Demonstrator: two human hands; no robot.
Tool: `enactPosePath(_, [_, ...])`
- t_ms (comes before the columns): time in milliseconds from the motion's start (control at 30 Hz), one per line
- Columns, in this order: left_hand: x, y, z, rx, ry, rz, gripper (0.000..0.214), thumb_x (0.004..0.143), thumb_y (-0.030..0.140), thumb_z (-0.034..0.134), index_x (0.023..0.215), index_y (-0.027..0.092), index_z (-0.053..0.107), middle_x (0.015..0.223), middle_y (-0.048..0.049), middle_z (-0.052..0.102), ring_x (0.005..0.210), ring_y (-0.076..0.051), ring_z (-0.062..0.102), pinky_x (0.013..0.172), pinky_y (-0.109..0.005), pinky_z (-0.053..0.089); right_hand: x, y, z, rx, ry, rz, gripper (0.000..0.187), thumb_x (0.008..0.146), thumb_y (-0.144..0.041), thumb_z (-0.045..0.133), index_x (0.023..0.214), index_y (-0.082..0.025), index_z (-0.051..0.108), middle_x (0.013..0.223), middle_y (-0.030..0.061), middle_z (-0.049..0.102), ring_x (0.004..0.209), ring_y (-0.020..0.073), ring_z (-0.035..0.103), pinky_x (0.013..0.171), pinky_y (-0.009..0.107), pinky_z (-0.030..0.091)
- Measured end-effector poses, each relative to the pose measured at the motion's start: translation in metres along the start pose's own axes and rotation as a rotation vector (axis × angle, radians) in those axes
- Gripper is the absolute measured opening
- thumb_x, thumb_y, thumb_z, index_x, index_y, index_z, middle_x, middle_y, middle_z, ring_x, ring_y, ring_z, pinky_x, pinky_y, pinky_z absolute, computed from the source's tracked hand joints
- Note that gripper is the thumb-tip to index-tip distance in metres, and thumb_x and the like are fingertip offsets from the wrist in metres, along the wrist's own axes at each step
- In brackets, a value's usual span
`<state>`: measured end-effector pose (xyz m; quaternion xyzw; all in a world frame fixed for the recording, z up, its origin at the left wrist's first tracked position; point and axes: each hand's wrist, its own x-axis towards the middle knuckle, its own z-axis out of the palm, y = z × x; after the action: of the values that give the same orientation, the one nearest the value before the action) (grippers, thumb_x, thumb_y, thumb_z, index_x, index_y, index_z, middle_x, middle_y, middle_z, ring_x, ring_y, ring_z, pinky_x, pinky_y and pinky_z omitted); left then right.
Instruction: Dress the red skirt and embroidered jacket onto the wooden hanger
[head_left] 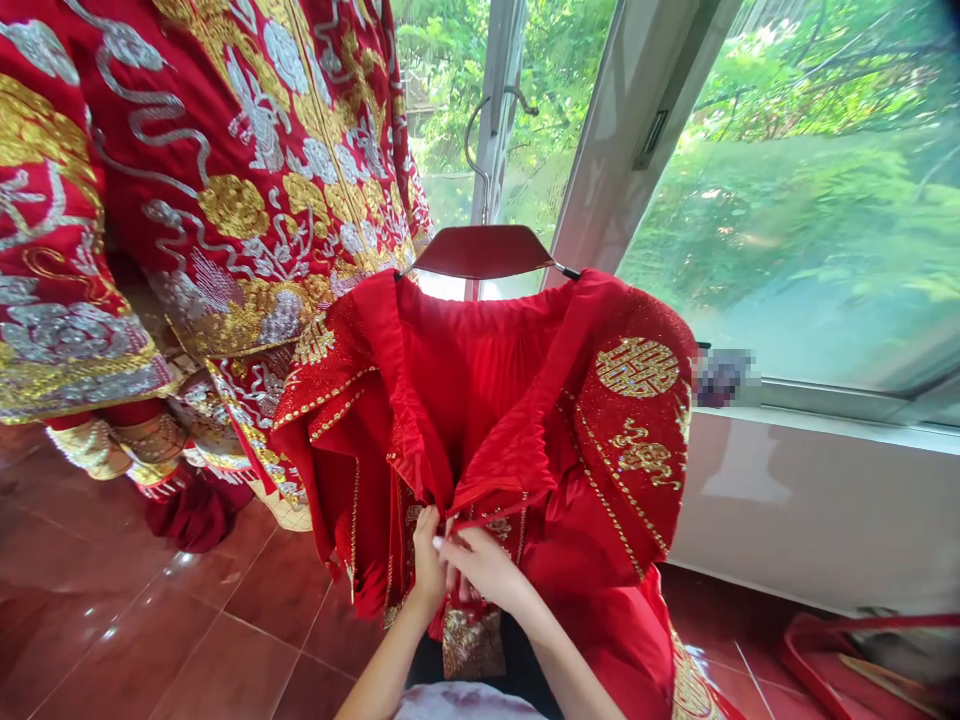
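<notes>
A red skirt (487,420) with gold embroidery and beaded edges hangs by its gathered waistband from a clip hanger (484,252). The hanger has a dark red bar and a metal hook. At the front of the waistband, my left hand (429,555) is closed on the red fabric. Just beside it, my right hand (480,565) also pinches the cloth, its thumb close to the left fingers. Both hands meet where the two sides of the waistband come together. The fingertips are partly hidden by fabric.
On the left hangs a red jacket (232,180) covered with gold and silver embroidery. Windows (787,220) with trees outside stand behind. A white wall (742,490) lies below the sill. Red floor tiles (217,660) extend underneath, with a red-framed object (817,640) at lower right.
</notes>
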<state>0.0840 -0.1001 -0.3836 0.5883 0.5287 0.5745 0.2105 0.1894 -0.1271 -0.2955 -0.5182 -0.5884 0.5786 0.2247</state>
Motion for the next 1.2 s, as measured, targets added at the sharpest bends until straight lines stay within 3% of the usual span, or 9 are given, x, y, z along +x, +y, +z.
enactPosePath(67, [0.000, 0.000, 0.000, 0.003, -0.021, -0.010, 0.016, 0.083, 0.021, 0.051, 0.069, 0.017, 0.056, 0.072, -0.0024, 0.058, 0.067, -0.016, 0.052, 0.063, -0.027, 0.042, 0.010, 0.003, 0.008, 0.041, 0.284, -0.060, 0.020, 0.086, -0.031, 0.043, 0.081, -0.017, 0.056, 0.073, 0.0031, 0.066, 0.046, 0.0105, 0.055, 0.040, 0.020, 0.037])
enactPosePath(100, [0.000, 0.001, 0.000, 0.007, -0.025, -0.018, 0.015, 0.082, 0.019, 0.049, 0.069, 0.017, 0.055, 0.072, -0.0026, 0.058, 0.067, -0.017, 0.052, 0.063, -0.027, 0.041, 0.014, 0.005, 0.010, 0.041, 0.355, -0.085, 0.018, 0.085, -0.030, 0.044, 0.083, -0.017, 0.056, 0.079, 0.0043, 0.067, 0.050, 0.0118, 0.058, 0.042, 0.020, 0.039])
enactPosePath(300, [0.000, 0.003, -0.001, 0.021, -0.038, -0.026, 0.016, 0.084, 0.019, 0.048, 0.073, 0.017, 0.058, 0.077, -0.0047, 0.062, 0.072, -0.018, 0.054, 0.067, -0.029, 0.043, 0.018, 0.007, 0.016, -0.256, 0.562, -0.123, 0.018, 0.088, -0.026, 0.047, 0.086, -0.017, 0.063, 0.082, 0.0080, 0.071, 0.080, 0.0207, 0.069, 0.068, 0.026, 0.047])
enactPosePath(633, [-0.008, -0.001, -0.003, 0.038, -0.033, 0.007, 0.016, 0.086, 0.021, 0.048, 0.078, 0.018, 0.062, 0.082, -0.0081, 0.066, 0.077, -0.021, 0.058, 0.073, -0.034, 0.047, 0.015, -0.001, 0.018, -0.671, 0.605, 0.025, 0.031, 0.095, -0.023, 0.039, 0.096, -0.016, 0.068, 0.087, 0.0110, 0.073, 0.076, 0.0198, 0.069, 0.062, 0.025, 0.040])
enactPosePath(900, [-0.008, 0.003, -0.004, 0.044, -0.036, 0.007, 0.016, 0.086, 0.021, 0.048, 0.077, 0.018, 0.061, 0.079, -0.0074, 0.065, 0.074, -0.020, 0.058, 0.069, -0.032, 0.047, 0.012, -0.003, 0.021, -0.620, 0.647, 0.019, 0.032, 0.096, -0.032, 0.042, 0.112, -0.016, 0.066, 0.098, 0.0108, 0.073, 0.084, 0.0216, 0.070, 0.065, 0.025, 0.043])
enactPosePath(1200, [-0.009, 0.006, -0.003, 0.044, -0.039, -0.015, 0.017, 0.086, 0.025, 0.050, 0.072, 0.019, 0.057, 0.076, -0.0053, 0.062, 0.072, -0.019, 0.055, 0.068, -0.030, 0.045, 0.012, 0.003, 0.023, -0.676, 0.668, -0.001, 0.033, 0.097, -0.027, 0.037, 0.095, -0.017, 0.068, 0.083, 0.0090, 0.073, 0.073, 0.0195, 0.069, 0.057, 0.024, 0.036])
